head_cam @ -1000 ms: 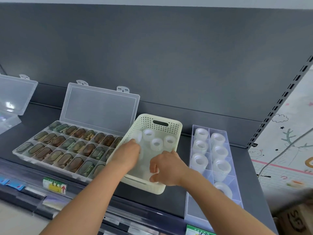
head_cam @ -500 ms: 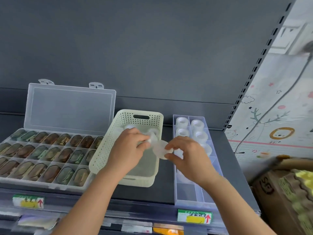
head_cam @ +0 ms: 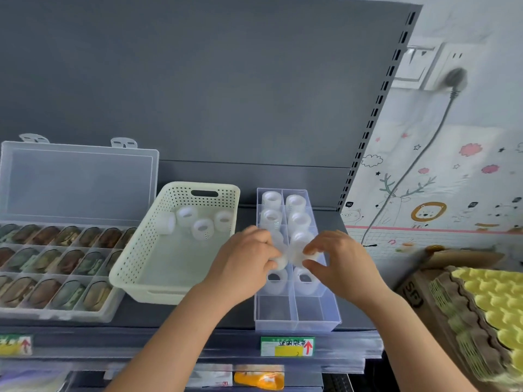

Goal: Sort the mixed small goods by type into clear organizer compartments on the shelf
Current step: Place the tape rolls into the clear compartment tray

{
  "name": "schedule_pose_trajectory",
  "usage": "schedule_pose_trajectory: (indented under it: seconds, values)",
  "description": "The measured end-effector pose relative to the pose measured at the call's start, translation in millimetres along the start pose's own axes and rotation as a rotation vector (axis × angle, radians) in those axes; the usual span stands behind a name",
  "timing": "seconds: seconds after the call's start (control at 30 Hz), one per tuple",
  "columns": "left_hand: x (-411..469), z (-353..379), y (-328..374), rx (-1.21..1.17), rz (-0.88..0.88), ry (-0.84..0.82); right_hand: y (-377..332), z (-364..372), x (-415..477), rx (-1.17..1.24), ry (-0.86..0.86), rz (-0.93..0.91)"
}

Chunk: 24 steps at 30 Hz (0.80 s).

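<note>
Both hands have swung right since half a second ago, away from the cream basket [head_cam: 133, 258], and now sit over the clear organizer [head_cam: 297, 312]. We see the left hand [head_cam: 243, 264] pinching one tape roll [head_cam: 280, 261] and the right hand [head_cam: 339, 264] pinching a second roll [head_cam: 309, 254], both low over the middle compartments. Four loose rolls [head_cam: 202, 229] lie in the basket. We count eight seated rolls [head_cam: 295, 203] in the organizer, though the hands may hide others.

Bare front compartments [head_cam: 276, 309], basket [head_cam: 133, 258] alongside

Dark shelf [head_cam: 181, 318] carries lidded case [head_cam: 56, 267], basket [head_cam: 158, 267], clear organizer [head_cam: 297, 312]
</note>
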<state>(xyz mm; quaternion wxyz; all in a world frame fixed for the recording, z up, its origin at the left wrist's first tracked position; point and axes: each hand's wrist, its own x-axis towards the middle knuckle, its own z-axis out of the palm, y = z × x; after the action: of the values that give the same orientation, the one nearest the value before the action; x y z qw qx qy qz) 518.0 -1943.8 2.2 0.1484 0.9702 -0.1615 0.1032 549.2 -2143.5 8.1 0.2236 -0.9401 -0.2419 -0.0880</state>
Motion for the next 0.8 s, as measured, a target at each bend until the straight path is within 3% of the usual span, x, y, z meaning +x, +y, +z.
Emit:
schedule_pose_trajectory:
  seconds: [0.57, 0.8]
  values:
    - [9, 29, -6, 0.143, 0.043, -0.217, 15, 14, 3, -0.212, -0.305, 0.005]
    - [5, 26, -4, 0.080, -0.007, -0.158, 14, 14, 7, -0.174, -0.234, -0.016]
